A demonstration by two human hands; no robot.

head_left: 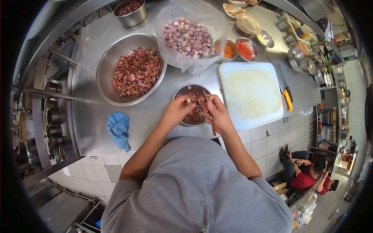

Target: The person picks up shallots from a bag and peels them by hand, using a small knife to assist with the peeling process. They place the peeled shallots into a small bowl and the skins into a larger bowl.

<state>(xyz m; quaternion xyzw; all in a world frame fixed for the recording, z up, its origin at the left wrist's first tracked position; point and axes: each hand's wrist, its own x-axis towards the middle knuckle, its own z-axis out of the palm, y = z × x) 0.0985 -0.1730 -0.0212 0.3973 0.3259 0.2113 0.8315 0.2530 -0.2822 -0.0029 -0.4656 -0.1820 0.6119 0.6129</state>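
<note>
Both hands are over a small steel bowl (180,92) that contains reddish shallot skins (199,100). My right hand (219,115) grips a small knife (213,130); its handle points down towards me and its thin blade points up past my fingers. Close beside it, my left hand (179,110) has its fingers pinched together. Something small and pale shows at those fingertips, too blurred to name. Beyond the bowl, a clear plastic bag (163,54) holds many peeled shallots (187,38). A large steel bowl (104,91) of unpeeled shallots or skins (136,73) stands to the left.
A white cutting board (251,93) lies right, beside a yellow-handled knife (288,98). A crumpled blue cloth (118,130) rests left. Behind are a steel pot (132,18) and bowls with orange-red shreds (245,50). Two people in red (305,180) sit at lower right.
</note>
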